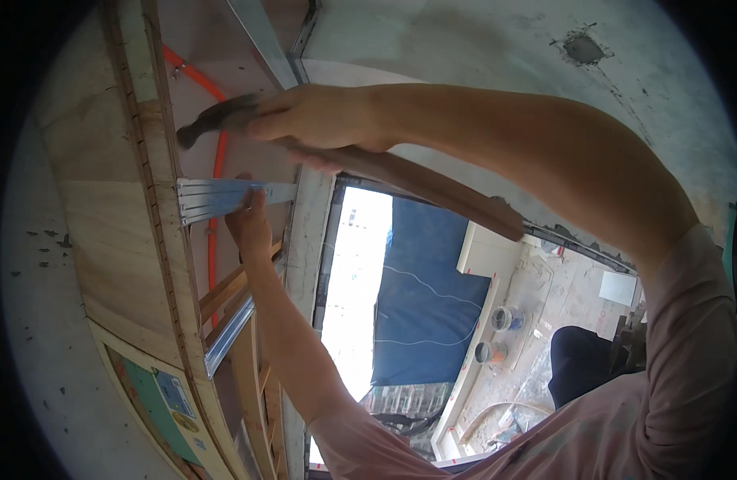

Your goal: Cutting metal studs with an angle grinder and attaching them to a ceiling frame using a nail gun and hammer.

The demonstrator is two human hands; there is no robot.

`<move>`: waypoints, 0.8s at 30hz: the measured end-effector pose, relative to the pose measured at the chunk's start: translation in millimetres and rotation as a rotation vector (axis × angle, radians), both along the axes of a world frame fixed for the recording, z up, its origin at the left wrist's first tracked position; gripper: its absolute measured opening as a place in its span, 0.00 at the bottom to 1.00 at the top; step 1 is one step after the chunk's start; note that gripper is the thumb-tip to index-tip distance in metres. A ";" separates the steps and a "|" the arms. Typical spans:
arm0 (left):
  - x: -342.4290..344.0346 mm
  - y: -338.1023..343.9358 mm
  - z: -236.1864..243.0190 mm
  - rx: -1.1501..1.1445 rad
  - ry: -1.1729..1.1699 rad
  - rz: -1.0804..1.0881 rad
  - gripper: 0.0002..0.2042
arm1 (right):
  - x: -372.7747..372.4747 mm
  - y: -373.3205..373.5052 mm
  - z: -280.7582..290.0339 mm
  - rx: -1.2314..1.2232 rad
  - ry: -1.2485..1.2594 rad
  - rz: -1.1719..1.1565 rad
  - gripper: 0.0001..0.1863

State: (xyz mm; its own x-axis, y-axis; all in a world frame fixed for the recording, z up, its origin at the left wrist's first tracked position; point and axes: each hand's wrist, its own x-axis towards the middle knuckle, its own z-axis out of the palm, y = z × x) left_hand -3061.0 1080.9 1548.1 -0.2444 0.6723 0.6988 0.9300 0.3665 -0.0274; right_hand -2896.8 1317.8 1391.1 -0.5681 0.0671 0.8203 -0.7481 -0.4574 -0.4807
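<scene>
High in front of me, my right hand [304,118] is closed round a hammer [432,188]. Its dark head is beyond the fingers, blurred, and the long wooden handle trails back below my forearm. My left hand [252,226] grips a ribbed silver metal channel [212,200] from below. One end of that channel meets the edge of a wooden board [112,224], and its other end reaches toward the wall by the window opening. The hammer head is above the channel, apart from it.
An orange conduit [220,160] runs behind the channel. Another metal channel [228,338] and wooden battens [247,376] lie lower in the frame. Past the window opening is a blue sheet [428,304]. Two buckets [508,318] stand on the floor far below. A concrete surface [480,48] spreads above my right arm.
</scene>
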 end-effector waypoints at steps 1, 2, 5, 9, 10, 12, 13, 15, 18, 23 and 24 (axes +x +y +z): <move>6.5 7.8 -14.6 -0.004 -0.008 0.002 0.18 | -0.9 6.9 -16.4 -0.010 -0.031 -0.033 0.23; 16.2 17.4 -44.2 0.226 0.149 0.120 0.20 | -6.5 12.6 -40.2 -0.020 -0.064 -0.051 0.23; 22.6 -8.8 -133.8 0.604 0.205 0.257 0.21 | -15.9 1.9 -118.2 -0.090 -0.255 -0.237 0.18; 81.1 24.9 -407.9 0.180 -0.847 -0.136 0.17 | -27.8 -46.4 -276.5 -0.610 -0.458 -0.243 0.13; 49.9 -13.9 -464.9 -0.376 -0.161 -0.026 0.18 | -34.5 -66.5 -290.0 -0.677 -0.492 -0.273 0.13; 135.1 39.2 -512.6 -0.200 -1.144 0.186 0.18 | -40.8 -82.9 -392.0 -0.831 -0.689 -0.347 0.14; 132.8 39.6 -515.8 -0.344 -1.264 0.456 0.16 | -38.2 -94.7 -427.8 -0.635 -0.686 -0.487 0.16; 122.1 10.8 -546.3 -0.352 -1.127 0.373 0.10 | -26.7 -110.4 -471.4 -0.644 -0.881 -0.239 0.29; 91.0 -37.9 -576.5 -0.452 -1.086 0.513 0.11 | 25.7 -97.8 -571.1 0.061 -1.160 -0.393 0.23; 72.8 -97.1 -650.0 -0.939 -1.018 0.685 0.16 | 206.7 -80.9 -761.5 0.739 -1.769 -0.457 0.20; 72.2 -109.6 -669.1 -1.066 -0.989 0.702 0.16 | 235.1 -98.5 -786.4 0.824 -1.831 -0.416 0.18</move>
